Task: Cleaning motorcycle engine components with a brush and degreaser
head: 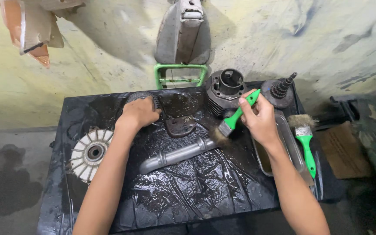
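Note:
My right hand (260, 118) grips a green-handled paintbrush (236, 117), its bristles down on the wet black sheet beside the end of a grey metal pipe (177, 155). My left hand (139, 111) is closed over a dark round toothed part (143, 98) at the back of the sheet. A dark curved metal piece (180, 126) lies between my two hands. The part under my left hand is mostly hidden by the fingers.
A finned engine cylinder (225, 89) and a gear cluster (280, 90) stand at the back right. A pale finned wheel (90, 152) lies at the left. A metal tray (283, 146) and a second green brush (304, 139) sit at the right edge. A green frame (180, 75) stands behind.

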